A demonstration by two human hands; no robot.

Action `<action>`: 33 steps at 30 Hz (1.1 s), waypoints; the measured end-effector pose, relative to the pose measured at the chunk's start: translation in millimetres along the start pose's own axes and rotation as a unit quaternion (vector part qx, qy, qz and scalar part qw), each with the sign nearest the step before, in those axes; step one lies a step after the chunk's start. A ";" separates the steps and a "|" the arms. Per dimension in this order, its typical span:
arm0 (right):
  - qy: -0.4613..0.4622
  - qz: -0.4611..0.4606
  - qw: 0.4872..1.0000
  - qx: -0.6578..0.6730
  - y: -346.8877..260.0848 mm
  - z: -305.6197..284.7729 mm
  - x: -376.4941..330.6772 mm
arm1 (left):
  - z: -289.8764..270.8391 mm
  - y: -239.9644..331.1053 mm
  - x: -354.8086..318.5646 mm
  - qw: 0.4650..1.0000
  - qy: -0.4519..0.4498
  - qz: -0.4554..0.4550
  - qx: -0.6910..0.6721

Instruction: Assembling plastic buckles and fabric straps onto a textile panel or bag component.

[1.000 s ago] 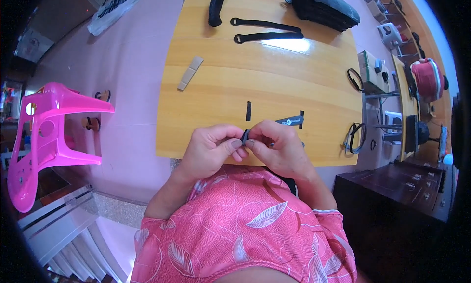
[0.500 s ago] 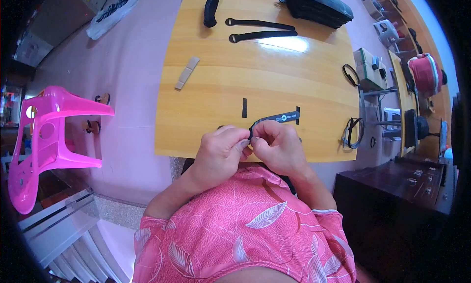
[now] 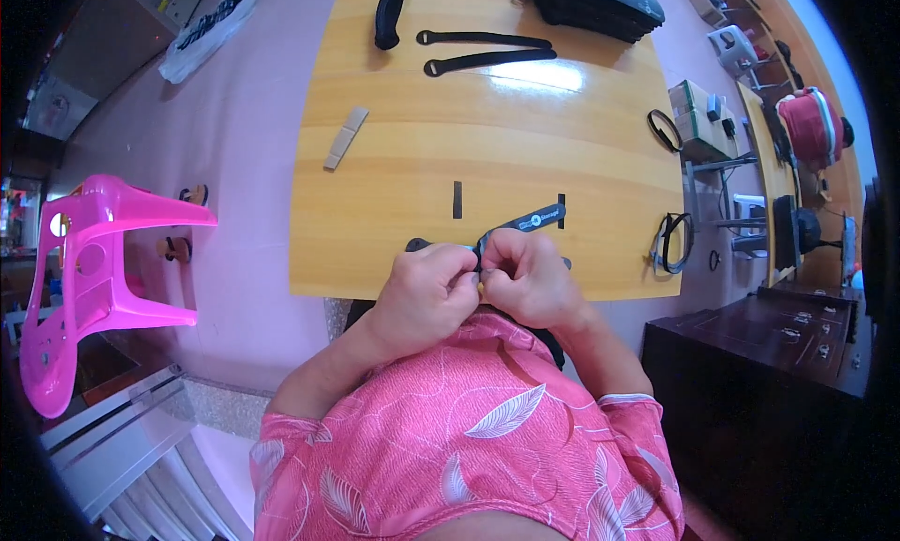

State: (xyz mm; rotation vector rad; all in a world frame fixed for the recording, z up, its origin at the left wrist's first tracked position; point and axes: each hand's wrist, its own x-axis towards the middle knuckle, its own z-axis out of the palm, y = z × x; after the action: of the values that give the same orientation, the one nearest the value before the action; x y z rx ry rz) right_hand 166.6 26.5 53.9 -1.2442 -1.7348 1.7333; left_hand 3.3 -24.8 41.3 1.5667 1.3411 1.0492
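Note:
Near the table's front edge, my left hand (image 3: pixel 427 286) and my right hand (image 3: pixel 532 280) meet with their fingertips pinched. Between them is a black hook-and-loop strap (image 3: pixel 542 217); its printed end sticks out past my right hand, to the upper right. The part inside the fingers is mostly hidden. Another dark strap end (image 3: pixel 416 245) shows beside my left knuckles, and I cannot tell whether it belongs to the same strap. Farther up the table lie two black straps with slotted ends, one (image 3: pixel 486 38) above the other (image 3: pixel 491 61).
The wooden table (image 3: pixel 394 189) bears two short black strips, one (image 3: pixel 457 200) left of the other. A tan folded piece (image 3: pixel 346 140) lies left, a black bundle (image 3: pixel 595 11) far right. A pink plastic stool (image 3: pixel 103 250) stands left, a dark cabinet (image 3: pixel 741 353) right.
The printed strap end has tilted slightly more upward. My hands stay pinched together, and the dark strap end by my left knuckles shows more. The whole view has shifted a little.

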 end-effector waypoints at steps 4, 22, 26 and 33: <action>0.034 -0.024 0.999 -0.017 3.7 2.0 1.7 | 7.9 -6.2 -0.2 0.991 0.052 0.100 0.072; -0.045 0.025 0.999 -0.011 0.5 -24.5 25.8 | 5.5 -15.0 8.9 0.962 -0.052 -0.198 -0.179; -0.083 0.043 0.993 0.075 11.2 -29.6 34.5 | 1.0 -20.3 13.8 0.905 -0.049 -0.263 -0.330; -0.037 -0.166 0.963 -0.208 1.1 -25.9 19.3 | 0.7 -15.7 17.3 0.914 -0.062 -0.232 -0.326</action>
State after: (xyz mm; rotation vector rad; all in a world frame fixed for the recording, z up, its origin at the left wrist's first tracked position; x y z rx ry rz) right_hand 177.1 56.9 51.1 -0.9706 -2.2822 1.2794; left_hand 0.4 -5.8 27.8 0.7539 1.0458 0.9377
